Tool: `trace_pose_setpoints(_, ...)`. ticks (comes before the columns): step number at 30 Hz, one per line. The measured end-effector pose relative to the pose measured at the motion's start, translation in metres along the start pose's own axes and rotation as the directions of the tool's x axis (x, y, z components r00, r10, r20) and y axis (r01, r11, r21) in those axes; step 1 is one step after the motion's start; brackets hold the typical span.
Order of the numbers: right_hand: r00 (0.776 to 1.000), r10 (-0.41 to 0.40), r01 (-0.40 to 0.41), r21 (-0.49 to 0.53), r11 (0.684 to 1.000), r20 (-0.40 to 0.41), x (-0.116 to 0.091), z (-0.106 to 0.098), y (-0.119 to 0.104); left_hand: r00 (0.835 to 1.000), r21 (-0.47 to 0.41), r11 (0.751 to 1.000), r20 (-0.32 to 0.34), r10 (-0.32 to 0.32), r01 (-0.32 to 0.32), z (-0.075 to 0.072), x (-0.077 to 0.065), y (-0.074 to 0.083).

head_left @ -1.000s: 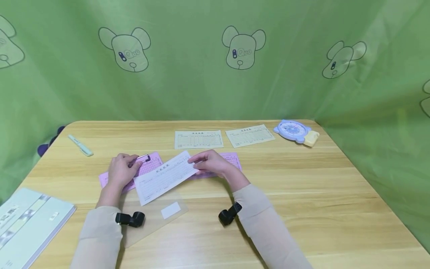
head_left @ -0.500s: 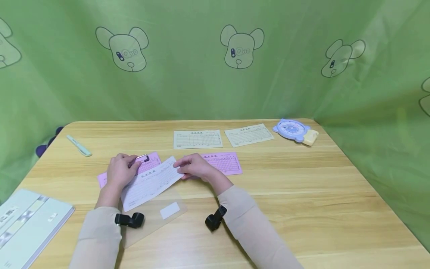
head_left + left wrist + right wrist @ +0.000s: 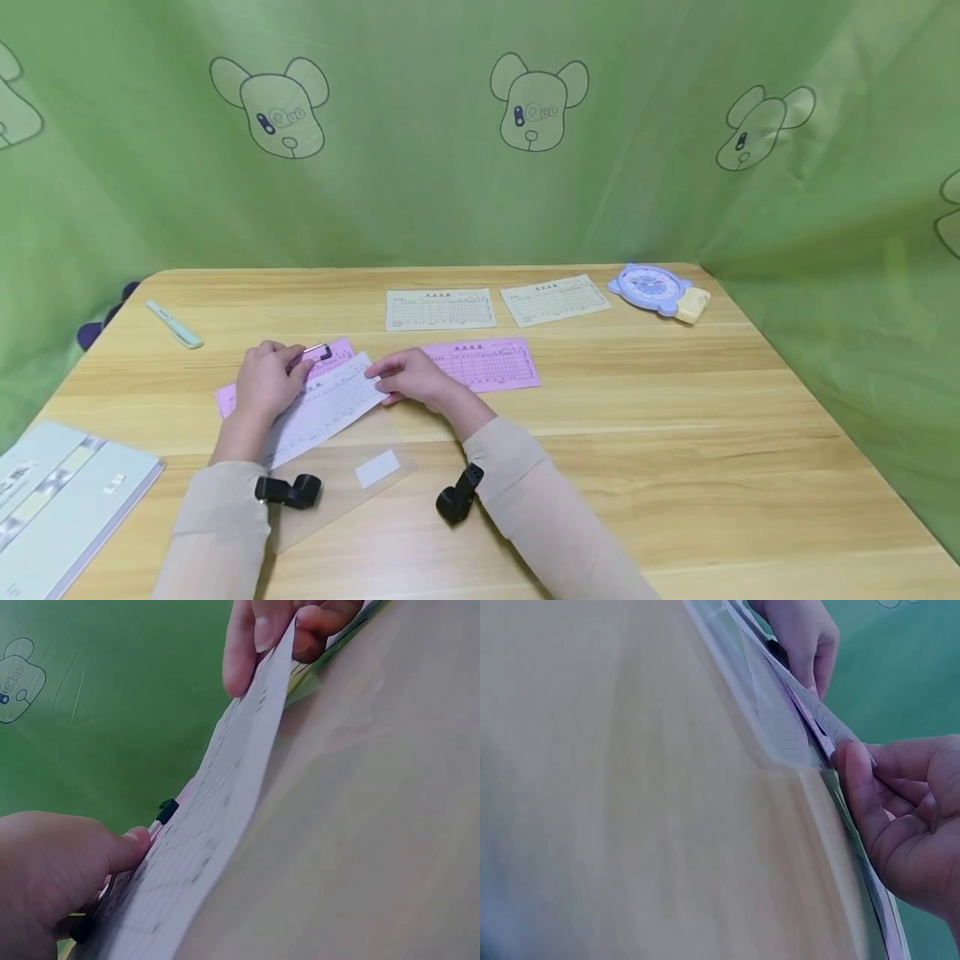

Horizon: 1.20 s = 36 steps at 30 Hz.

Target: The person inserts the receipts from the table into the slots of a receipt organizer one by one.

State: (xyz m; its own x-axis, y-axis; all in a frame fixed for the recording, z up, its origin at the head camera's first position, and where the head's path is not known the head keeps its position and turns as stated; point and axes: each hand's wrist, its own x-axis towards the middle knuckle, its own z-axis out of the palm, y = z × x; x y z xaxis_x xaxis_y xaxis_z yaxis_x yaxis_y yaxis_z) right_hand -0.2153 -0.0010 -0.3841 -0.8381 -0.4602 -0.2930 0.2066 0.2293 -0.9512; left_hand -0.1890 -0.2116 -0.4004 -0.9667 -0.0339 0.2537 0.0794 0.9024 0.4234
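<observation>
A clear clipboard with a white label lies on the table at the left. My left hand grips the metal clip at its far edge; in the left wrist view the thumb presses on the clip between its black ends. Under the clip area lies a pink printed form. Between thumb and fingers my right hand pinches the right end of a white printed form, tilted over the clipboard and overlapping the pink form. The white form's left end is partly hidden behind my left hand.
Another pink form lies right of my right hand. Behind it are two pale forms. A blue toy clock with a yellow block sits far right. A capped pen and a pale folder are at left.
My right hand has moved left with the white form, sliding it over the clipboard toward my left hand. The right-hand pink form shows more. My left hand stays at the clip.
</observation>
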Motion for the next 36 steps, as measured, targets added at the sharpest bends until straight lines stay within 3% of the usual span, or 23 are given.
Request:
trace_pose_setpoints(9, 0.999, 0.037, -0.037, 0.056, 0.998, -0.002, 0.007, 0.010, 0.000, 1.000, -0.018, 1.000, -0.006, 0.003, -0.004, 0.003, -0.001, -0.003)
trace_pose_setpoints(17, 0.999, 0.044, -0.043, 0.024, 0.999, -0.021, 0.011, 0.014, -0.001, 0.991, 0.029, 0.993, -0.063, 0.118, -0.116, 0.005, 0.000, -0.005)
trace_pose_setpoints(24, 0.999, 0.039, -0.039, 0.020, 0.999, -0.029, 0.012, 0.016, -0.004, 0.993, 0.059, 0.992, -0.021, 0.116, -0.115, 0.005, 0.001, -0.006)
trace_pose_setpoints(36, 0.997, 0.055, -0.054, 0.016, 0.998, -0.063, 0.028, 0.019, -0.008, 0.990, 0.074, 0.989, -0.044, 0.130, -0.127, 0.004, 0.002, -0.007)
